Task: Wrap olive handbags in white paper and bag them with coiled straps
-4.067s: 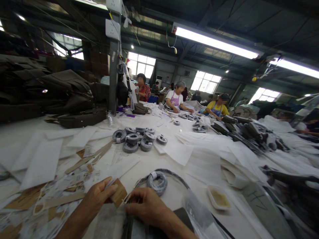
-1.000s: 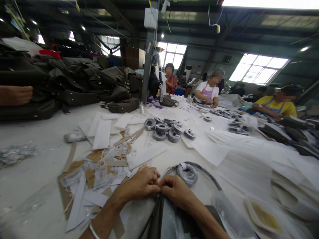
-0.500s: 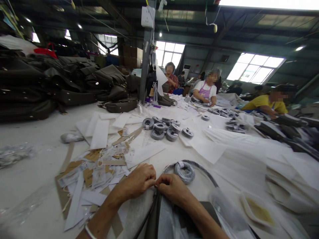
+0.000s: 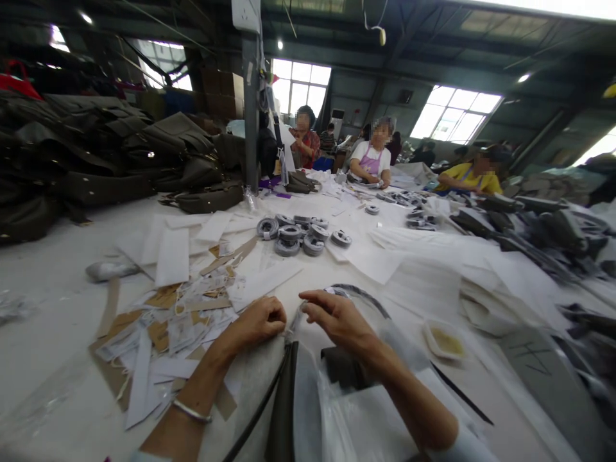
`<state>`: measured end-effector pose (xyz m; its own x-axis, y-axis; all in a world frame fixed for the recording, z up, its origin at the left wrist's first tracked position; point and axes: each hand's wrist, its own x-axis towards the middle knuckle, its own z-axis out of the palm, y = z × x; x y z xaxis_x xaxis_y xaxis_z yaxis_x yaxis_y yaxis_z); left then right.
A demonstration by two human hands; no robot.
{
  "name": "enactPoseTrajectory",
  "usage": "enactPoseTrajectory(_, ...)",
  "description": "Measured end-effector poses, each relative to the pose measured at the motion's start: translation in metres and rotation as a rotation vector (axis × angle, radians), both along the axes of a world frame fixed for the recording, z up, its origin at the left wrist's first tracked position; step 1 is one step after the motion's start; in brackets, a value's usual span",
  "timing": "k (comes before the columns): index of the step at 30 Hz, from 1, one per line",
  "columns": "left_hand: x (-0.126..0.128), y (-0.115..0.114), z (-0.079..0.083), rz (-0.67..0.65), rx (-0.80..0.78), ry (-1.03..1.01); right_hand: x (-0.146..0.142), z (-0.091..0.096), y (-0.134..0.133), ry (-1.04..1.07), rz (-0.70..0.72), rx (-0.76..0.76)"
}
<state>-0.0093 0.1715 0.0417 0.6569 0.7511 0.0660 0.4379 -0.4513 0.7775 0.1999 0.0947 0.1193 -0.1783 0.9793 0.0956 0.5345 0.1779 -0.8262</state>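
Both hands have drawn apart since half a second ago, when their fingertips met above the dark olive bag, and the view has swung slightly to the right. Taking the bag's top end as the clock centre, the left hand sits at ten, fingers curled inward; whether they pinch anything cannot be told. At two, the right hand has its fingers extended and its thumb spread away. The bag lies at six on the worktop, a black strap along its left side and clear plastic at five. Small handwork at that top end seems to be in hand, perhaps at a pause; any further work there would call for a fresh, precise two-handed pinch. Card tags lie at nine, wrapped coils at twelve.
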Motion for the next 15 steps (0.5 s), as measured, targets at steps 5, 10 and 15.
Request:
enactPoseTrajectory(5, 0.001, 0.0, 0.006, 0.083, -0.169, -0.041, 0.034, 0.044, -0.075, -0.301, -0.018, 0.209)
enactPoseTrajectory(10, 0.0, -0.005, 0.004, 0.13, -0.237, -0.088, 0.043, -0.018, -0.123, -0.581, 0.114, 0.113)
enactPoseTrajectory(15, 0.004, -0.01, 0.018, 0.175, -0.201, -0.12, 0.037, -0.041, -0.123, -0.578, 0.105, 0.045)
